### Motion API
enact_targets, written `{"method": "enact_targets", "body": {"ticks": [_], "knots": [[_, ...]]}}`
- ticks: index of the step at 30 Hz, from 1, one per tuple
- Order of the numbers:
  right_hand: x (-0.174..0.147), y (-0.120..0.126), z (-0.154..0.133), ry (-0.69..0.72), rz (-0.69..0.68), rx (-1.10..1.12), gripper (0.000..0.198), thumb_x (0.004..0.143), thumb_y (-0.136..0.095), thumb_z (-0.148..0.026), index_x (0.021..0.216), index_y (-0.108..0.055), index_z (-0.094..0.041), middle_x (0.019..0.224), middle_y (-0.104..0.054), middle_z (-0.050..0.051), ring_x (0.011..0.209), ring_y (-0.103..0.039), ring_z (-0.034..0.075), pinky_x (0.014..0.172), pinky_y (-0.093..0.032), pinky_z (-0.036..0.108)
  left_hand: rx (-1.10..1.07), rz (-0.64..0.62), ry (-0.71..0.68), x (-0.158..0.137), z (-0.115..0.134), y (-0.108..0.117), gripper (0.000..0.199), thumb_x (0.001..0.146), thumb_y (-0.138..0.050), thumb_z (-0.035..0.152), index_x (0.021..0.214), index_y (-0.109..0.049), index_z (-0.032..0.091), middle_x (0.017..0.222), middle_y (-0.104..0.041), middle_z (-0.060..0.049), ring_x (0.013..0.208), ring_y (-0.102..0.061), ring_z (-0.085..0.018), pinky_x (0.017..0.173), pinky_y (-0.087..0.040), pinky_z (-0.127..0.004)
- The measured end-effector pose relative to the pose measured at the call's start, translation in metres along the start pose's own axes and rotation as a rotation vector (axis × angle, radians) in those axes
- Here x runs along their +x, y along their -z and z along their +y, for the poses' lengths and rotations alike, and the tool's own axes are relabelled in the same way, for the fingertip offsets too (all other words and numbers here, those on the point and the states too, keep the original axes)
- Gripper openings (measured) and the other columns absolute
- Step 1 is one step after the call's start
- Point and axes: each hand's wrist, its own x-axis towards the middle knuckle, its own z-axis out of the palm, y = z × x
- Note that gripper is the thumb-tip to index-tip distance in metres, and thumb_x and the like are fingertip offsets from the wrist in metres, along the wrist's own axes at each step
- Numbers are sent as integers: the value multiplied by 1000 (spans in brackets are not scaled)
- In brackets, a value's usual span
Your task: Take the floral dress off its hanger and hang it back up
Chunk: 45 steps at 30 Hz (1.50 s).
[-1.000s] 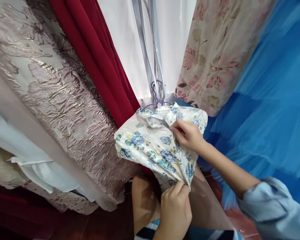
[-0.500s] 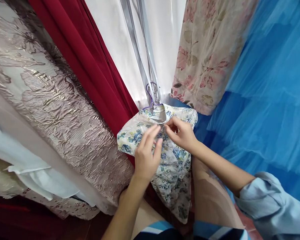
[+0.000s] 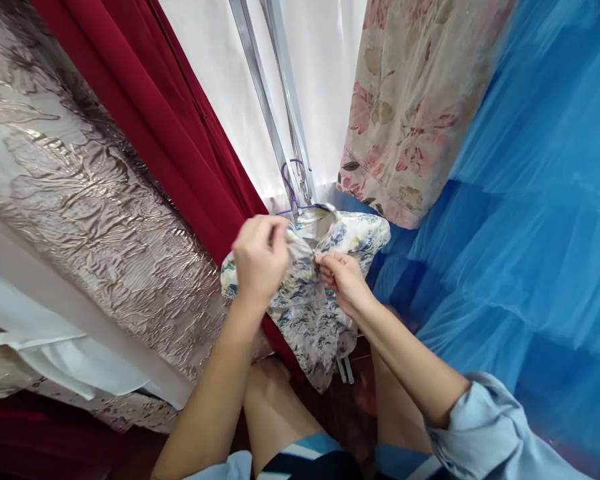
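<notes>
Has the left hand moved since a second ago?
Yes: judged against the hanging pink-flowered fabric, the left hand has moved up and to the left in the view.

Floral garment [image 3: 305, 320]: thin matt cloth, crumpled. Purple hanger [image 3: 293, 198]: smooth, faintly glossy, looks like plastic. Red drape [image 3: 180, 133]: smooth matt cloth in soft folds. Pinkish brocade [image 3: 100, 193]: rough, raised relief with metallic sheen. Blue netting [image 3: 520, 233]: sheer, gauzy. Grey strips [image 3: 259, 73] shine; metal or ribbon, cannot tell. Rolled sleeve [image 3: 485, 427] reads matt cloth.
</notes>
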Motion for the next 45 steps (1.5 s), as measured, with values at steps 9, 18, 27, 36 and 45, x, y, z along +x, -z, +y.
{"method": "enact_targets", "body": {"ticks": [9, 18, 27, 36, 45], "knots": [[-38, 59, 46, -143, 63, -166, 28, 68, -69, -31, 56, -47, -19, 45, -37, -9, 41, -24, 4, 43, -14, 23, 202, 174, 530, -52, -136, 44, 22, 95, -49, 21, 94, -67, 9, 87, -67, -4, 80, -60, -15, 78, -47, -28], [-49, 88, 59, -192, -37, -552, 17, 67, -66, -28, 62, -55, -17, 51, -52, -4, 46, -41, 9, 47, -31, 22, 15, -496, 427, -159, -89, -6, 17, 88, -52, 21, 80, -67, 18, 81, -69, -7, 82, -63, -23, 80, -47, -32], [-60, 56, 43, -58, -518, -638, 28, 82, -69, -37, 99, -64, -15, 87, -65, 3, 76, -55, 16, 68, -44, 27, -595, -508, 429, -102, 29, -17, 23, 99, -48, 34, 92, -63, 17, 85, -66, -3, 76, -61, -14, 70, -46, -23], [-61, 75, -14, 34, -361, -525, 26, 90, -64, -41, 85, -60, -16, 76, -56, -1, 67, -46, 12, 61, -40, 23, -1076, -899, 648, -161, 37, -7, 36, 94, -59, 32, 127, -54, 20, 110, -67, -10, 106, -64, -22, 97, -51, -39], [-63, 71, -48, -98, -432, -432, 34, 89, -65, -49, 91, -69, -16, 82, -69, 4, 68, -62, 16, 64, -50, 27, -1039, -899, 691, -182, 44, -16, 37, 93, -61, 41, 121, -67, 18, 112, -70, -10, 112, -63, -25, 106, -46, -43]]}}
